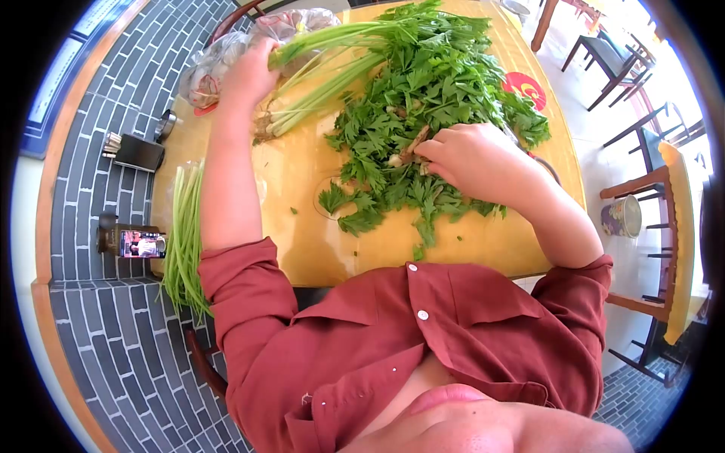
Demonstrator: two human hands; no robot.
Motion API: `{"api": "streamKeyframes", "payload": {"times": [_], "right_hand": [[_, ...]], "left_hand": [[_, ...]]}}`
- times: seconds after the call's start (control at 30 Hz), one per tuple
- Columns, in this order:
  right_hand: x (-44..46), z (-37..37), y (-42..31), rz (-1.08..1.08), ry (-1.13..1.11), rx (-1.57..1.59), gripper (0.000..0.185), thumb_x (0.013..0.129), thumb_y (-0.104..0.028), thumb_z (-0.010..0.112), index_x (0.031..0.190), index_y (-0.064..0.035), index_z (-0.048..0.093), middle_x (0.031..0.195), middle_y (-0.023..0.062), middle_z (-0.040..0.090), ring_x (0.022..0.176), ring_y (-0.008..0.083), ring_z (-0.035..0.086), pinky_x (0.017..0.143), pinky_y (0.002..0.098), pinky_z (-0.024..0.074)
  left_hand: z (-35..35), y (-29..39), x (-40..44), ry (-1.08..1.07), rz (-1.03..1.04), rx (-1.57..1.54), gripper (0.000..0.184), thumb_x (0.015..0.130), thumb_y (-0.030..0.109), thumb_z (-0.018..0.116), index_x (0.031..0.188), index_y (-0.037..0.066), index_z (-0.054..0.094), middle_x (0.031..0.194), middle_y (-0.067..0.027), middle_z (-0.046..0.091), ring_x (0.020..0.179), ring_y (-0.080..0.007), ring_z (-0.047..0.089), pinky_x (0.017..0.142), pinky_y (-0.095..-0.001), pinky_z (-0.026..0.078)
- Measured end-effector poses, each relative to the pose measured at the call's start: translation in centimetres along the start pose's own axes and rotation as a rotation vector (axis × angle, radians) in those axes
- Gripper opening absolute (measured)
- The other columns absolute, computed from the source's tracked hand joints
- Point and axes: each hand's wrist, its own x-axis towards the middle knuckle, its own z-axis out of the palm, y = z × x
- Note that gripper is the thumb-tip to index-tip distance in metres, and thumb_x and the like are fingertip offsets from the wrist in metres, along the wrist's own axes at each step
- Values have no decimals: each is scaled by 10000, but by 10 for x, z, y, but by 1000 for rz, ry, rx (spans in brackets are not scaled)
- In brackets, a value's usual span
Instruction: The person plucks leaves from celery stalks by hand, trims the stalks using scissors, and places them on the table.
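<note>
A large heap of leafy celery [423, 98] lies across the table, its pale green stalks pointing left and its leaves spread to the right. My left hand [251, 72] is closed around the stalk end of some celery at the upper left. Below that hand, more celery stalks with pale roots [276, 124] rest on the table. My right hand [476, 158] is over the leaves, its fingers bent and pinched together on part of the celery. A brownish withered stem [415, 143] shows at its fingertips. The fingers partly hide what they grip.
A bundle of thin green stalks [183, 234] hangs over the table's left edge. Clear plastic bags [291, 24] sit at the back left. Along the brick wall are a chopstick holder [140, 152] and a phone [142, 243]. Chairs [615, 64] and a patterned bin [621, 217] stand to the right.
</note>
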Motion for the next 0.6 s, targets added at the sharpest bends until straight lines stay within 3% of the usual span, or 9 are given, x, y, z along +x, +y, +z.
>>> {"api": "streamKeyframes", "payload": {"times": [0.17,0.33,0.43,0.57,0.6], "right_hand": [[-1,-4,2,53,-42,-3,257,831,-211,584,1056,-92,612,849,106,618,825,292,610,710,400,487],[-1,-2,8,38,-50,-4,264,830,-211,582,1067,-100,611,861,101,615,832,291,609,711,404,487],[-2,-4,7,24,-55,-1,271,830,-215,580,1076,-103,609,866,99,614,837,290,608,715,405,485],[-2,-5,7,5,-113,-8,281,830,-221,577,1085,-109,608,872,96,614,841,292,607,725,404,485],[-2,-3,8,-19,-83,-3,253,831,-222,573,1052,-102,607,853,100,618,827,294,612,713,408,488]], "left_hand": [[-73,5,17,168,30,37,320,838,246,607,1133,161,518,1028,-131,628,942,-342,597,758,-398,476],[-98,-12,14,352,82,25,300,842,262,609,1096,125,526,1010,-120,636,906,-307,617,728,-414,489],[-78,-7,-2,60,-172,-71,343,838,270,621,1112,88,522,1012,-152,636,920,-306,617,747,-406,490],[16,-34,-28,-276,9,-48,404,789,291,670,1093,49,560,1004,-194,634,920,-346,611,804,-417,475],[24,-30,-35,-347,-36,-46,401,790,274,673,1106,50,567,1019,-206,630,943,-313,615,815,-405,471]]}}
